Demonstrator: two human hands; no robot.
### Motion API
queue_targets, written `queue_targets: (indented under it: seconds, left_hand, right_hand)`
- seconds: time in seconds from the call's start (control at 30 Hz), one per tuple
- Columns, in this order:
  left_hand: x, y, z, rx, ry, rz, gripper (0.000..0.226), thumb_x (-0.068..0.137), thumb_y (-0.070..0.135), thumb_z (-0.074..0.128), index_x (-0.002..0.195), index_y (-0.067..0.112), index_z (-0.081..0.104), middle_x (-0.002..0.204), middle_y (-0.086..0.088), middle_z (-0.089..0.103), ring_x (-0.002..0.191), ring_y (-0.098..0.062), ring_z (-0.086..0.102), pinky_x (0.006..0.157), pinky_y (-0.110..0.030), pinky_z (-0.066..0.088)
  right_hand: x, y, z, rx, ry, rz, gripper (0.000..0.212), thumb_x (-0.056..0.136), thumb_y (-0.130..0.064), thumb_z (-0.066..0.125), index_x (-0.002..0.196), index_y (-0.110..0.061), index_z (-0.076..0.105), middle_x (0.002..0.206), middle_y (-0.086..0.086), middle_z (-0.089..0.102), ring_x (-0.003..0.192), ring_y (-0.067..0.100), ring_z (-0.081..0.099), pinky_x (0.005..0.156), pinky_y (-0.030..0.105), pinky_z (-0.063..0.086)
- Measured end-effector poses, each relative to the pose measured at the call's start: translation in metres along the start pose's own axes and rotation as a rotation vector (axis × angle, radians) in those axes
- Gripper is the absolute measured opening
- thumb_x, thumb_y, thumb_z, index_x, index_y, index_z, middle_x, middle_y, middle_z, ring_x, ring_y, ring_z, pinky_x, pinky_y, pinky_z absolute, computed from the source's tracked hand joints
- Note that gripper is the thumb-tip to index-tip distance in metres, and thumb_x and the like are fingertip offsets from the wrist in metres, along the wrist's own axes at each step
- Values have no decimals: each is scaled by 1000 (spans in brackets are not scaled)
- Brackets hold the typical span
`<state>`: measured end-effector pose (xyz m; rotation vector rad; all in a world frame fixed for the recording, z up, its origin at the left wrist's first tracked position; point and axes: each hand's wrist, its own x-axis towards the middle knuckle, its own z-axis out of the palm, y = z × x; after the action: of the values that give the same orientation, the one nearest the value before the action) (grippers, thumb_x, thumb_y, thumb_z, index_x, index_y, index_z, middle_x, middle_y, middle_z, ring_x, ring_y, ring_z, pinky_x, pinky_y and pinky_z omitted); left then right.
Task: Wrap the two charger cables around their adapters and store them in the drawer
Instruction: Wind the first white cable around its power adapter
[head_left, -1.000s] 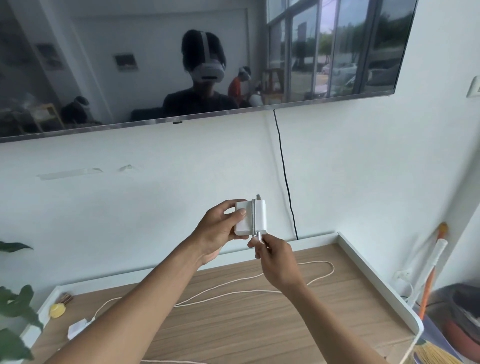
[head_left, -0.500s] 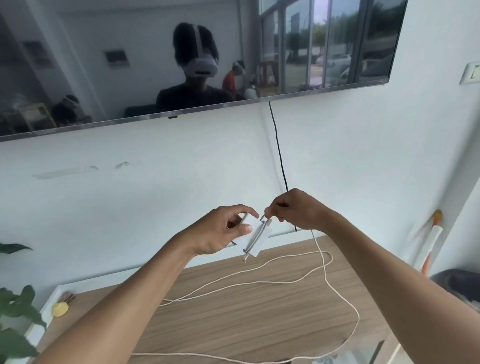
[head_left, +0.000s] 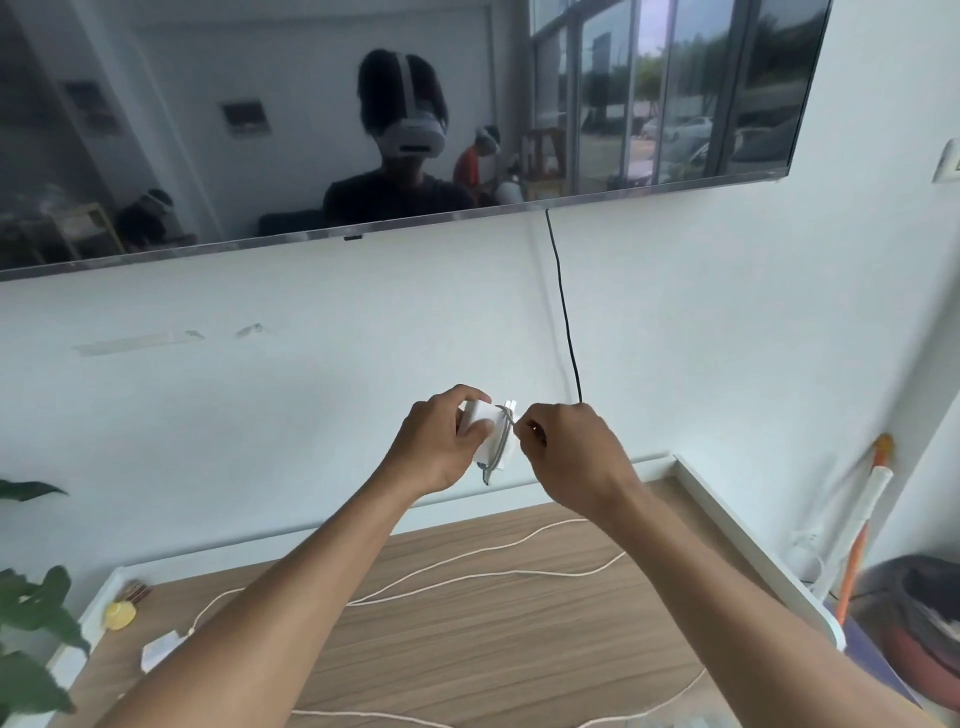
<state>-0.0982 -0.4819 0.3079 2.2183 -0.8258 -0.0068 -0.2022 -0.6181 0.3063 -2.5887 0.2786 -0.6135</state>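
Note:
A white adapter is held up in front of the wall, above the wooden tabletop. My left hand grips its left side. My right hand pinches the white cable right against the adapter's right side, where a few turns lie around it. The loose rest of the cable trails in loops across the tabletop. A second white adapter lies at the table's left with its own cable attached. No drawer is in view.
A small yellow object sits at the table's back left beside green plant leaves. A wall-mounted TV hangs above, with a black cord running down. A broom handle and dark bin stand right of the table's raised white rim.
My right hand carried the cable up over the adapter's top and back down against its right side, adding a turn. My left hand tilted the adapter. The view shifted slightly.

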Motion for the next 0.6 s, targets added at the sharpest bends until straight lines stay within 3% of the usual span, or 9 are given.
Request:
queue_targets:
  seconds: [0.1, 0.23, 0.37, 0.6]
  left_hand:
    - [6, -1, 0, -119, 81, -85, 23, 88, 28, 61, 111, 27, 63, 91, -5, 72, 81, -26, 69, 73, -34, 56]
    - [11, 4, -1, -375, 133, -213, 21, 90, 25, 62, 111, 23, 63, 96, -11, 72, 71, -26, 71, 53, -16, 49]
    - [15, 9, -4, -550, 155, -255, 27, 90, 22, 65, 116, 13, 64, 94, -13, 71, 68, -26, 69, 79, -41, 60]
    - [3, 15, -7, -749, 52, -250, 25, 93, 15, 61, 117, 8, 63, 86, -10, 68, 71, -28, 66, 72, -38, 60]
  right_hand:
    - [-10, -3, 12, 85, 79, -20, 24, 95, -25, 44, 85, -12, 62, 69, 6, 62, 64, 30, 53, 59, 39, 47]
    - [-21, -8, 30, 236, 140, -19, 21, 95, -22, 46, 80, -16, 59, 55, -4, 51, 53, 21, 44, 55, 38, 42]
    - [-30, -8, 45, 430, 181, 10, 24, 97, -20, 49, 73, -19, 53, 48, -8, 41, 47, 15, 36, 48, 24, 31]
    - [-32, -2, 62, 657, 201, 128, 21, 96, -23, 53, 79, -14, 62, 56, -1, 52, 49, 8, 40, 50, 20, 35]
